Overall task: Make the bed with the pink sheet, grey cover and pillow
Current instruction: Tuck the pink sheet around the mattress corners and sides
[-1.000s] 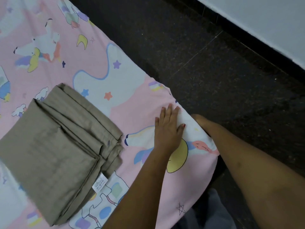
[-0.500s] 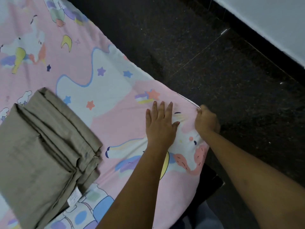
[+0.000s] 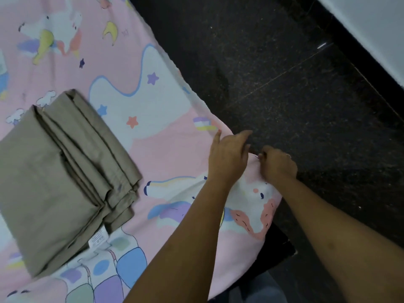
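Observation:
The pink sheet (image 3: pixel 170 149), printed with unicorns, clouds and stars, covers the mattress across the left and middle of the view. The grey cover (image 3: pixel 59 176) lies folded on it at the left, its white label facing me. My left hand (image 3: pixel 227 160) rests at the sheet's right edge near the corner, fingers bent over the edge toward the floor. My right hand (image 3: pixel 277 167) is just to its right, fingers curled, pinching the sheet's edge at the mattress side. No pillow is in view.
Dark speckled floor tiles (image 3: pixel 295 84) run along the bed's right side. A white wall (image 3: pixel 371 29) with a black skirting closes the top right. A dark bed base corner (image 3: pixel 282 252) shows under the mattress near me.
My left hand has slid from flat on the sheet to its right edge, fingers curling over. My right hand stays gripping the edge at the corner. The view has shifted slightly.

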Motion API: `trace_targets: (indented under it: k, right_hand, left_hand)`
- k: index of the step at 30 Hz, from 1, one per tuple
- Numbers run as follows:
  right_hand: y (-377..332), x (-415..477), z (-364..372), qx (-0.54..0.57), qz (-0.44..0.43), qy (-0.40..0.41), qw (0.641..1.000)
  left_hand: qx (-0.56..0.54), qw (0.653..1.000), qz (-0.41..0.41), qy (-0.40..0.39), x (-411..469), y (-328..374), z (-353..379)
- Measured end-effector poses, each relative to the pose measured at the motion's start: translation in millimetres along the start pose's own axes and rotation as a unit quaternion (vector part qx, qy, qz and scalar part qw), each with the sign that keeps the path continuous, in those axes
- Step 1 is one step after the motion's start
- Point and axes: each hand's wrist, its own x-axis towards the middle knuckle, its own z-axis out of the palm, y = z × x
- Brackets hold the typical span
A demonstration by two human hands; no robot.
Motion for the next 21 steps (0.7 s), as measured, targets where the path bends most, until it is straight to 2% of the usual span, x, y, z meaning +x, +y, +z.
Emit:
trace_targets:
  k: [1,3,5,7,9,11,13,15,18,21]
  right_hand:
    - [-9.9,-0.2,-6.6,0.032,-0.008,0.035,0.999]
    - [-38.5,-3.6,-25.6,0.105,-0.036,0.115,0.987]
    - [-76.0,-9.8,-47.9,0.195,-0.076,0.186,0.96]
    - [-123.9,-19.9,-61.5,0.274,-0.141,0.228,0.924]
    - [-176.3,-34.4,-59.5,0.316,-0.206,0.203,0.904]
    - [-227.0,-54.7,-45.2,0.312,-0.253,0.091,0.911]
    - [-272.0,-84.0,-20.6,0.264,-0.273,-0.059,0.923]
    - [-302.2,-111.9,4.4,0.2,-0.252,-0.14,0.936]
    - [-330.5,-146.2,33.3,0.118,-0.22,-0.11,0.962]
    - [-345.8,-156.7,44.7,0.131,-0.176,-0.103,0.97]
  left_hand:
    - [-0.087,0.995,-0.01,0.058,-4.4,-3.1,-10.9]
    - [-0.183,0.962,-0.061,0.191,-19.3,-16.6,-35.1]
    - [-0.237,0.911,-0.143,0.305,-42.0,-37.9,-57.6]
    - [-0.285,0.841,-0.229,0.4,-74.9,-71.5,-77.4]
    - [-0.283,0.761,-0.317,0.49,-118.4,-113.0,-96.1]
    - [-0.23,0.693,-0.408,0.548,-172.3,-159.0,-114.0]
    - [-0.155,0.644,-0.514,0.544,-230.2,-210.1,-132.4]
    - [-0.129,0.619,-0.612,0.475,-273.2,-252.9,-150.9]
    - [-0.197,0.62,-0.692,0.312,-301.8,-296.6,-179.1]
    - [-0.22,0.648,-0.701,0.201,-294.7,-320.0,-199.1]
